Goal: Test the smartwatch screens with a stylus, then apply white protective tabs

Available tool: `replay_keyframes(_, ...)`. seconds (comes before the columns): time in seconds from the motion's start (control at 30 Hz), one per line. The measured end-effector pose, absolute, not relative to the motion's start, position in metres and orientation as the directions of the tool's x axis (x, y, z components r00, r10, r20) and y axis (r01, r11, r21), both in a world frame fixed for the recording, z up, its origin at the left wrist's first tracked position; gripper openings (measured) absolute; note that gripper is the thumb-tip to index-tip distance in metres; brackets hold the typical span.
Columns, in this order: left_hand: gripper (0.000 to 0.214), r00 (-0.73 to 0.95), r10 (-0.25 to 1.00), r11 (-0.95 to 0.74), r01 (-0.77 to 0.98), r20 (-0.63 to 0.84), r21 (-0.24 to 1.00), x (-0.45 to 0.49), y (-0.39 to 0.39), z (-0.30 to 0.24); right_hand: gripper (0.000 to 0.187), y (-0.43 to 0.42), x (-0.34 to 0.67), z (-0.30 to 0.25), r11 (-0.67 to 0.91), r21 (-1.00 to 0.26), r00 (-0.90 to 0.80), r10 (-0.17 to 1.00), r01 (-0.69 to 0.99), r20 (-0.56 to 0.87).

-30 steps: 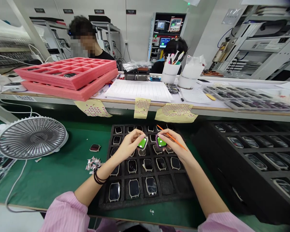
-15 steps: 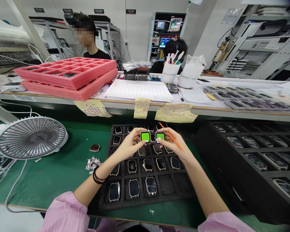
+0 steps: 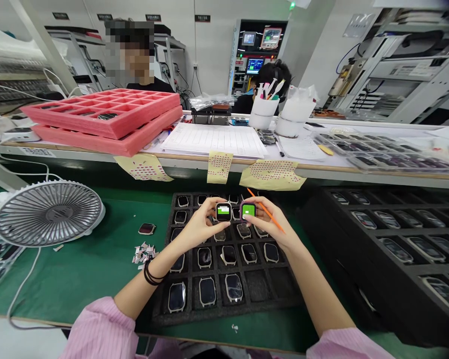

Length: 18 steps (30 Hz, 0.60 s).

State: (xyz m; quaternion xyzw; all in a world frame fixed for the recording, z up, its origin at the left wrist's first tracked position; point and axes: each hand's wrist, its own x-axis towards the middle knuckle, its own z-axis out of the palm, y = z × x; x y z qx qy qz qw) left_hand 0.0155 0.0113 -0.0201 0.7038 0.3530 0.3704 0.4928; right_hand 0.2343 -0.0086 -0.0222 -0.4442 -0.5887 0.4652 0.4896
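Observation:
My left hand (image 3: 198, 227) pinches a small square watch body (image 3: 223, 211) whose screen shows green and black. Beside it, my right hand (image 3: 271, 222) grips a second watch body (image 3: 248, 210) with a purple rim and a green screen. An orange stick (image 3: 266, 211) is tucked between the right hand's fingers. Both watch bodies are held upright, side by side, above the far rows of a black foam tray (image 3: 224, 299). Several dark-screened watch bodies lie in the tray's pockets.
A white fan (image 3: 48, 213) lies on the green mat at left, with a loose watch body (image 3: 147, 229) and torn paper scraps (image 3: 144, 253) near it. Another black tray (image 3: 396, 239) of watch bodies sits at right. Pink foam trays (image 3: 105, 117), papers and cups are on the shelf behind. Two people sit beyond.
Both hands tilted the watch bodies upright and raised them slightly. The left watch's screen went from full green to part black.

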Motion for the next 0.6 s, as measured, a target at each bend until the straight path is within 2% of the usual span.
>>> replay_keyframes(0.43,0.050,0.467,0.869,-0.239,0.108,0.163,0.965,0.0153,0.0106,-0.0197,0.033,-0.0082,0.2309,-0.0241,0.139,-0.990,-0.102,0.986,0.021,0.136)
replay_keyframes(0.6,0.045,0.450,0.853,-0.338,0.092,0.264,0.936,0.0168,0.0069,-0.0195,0.030,-0.0143,0.2265,-0.0153,0.128,-0.992,-0.109,0.986,0.024,0.125)
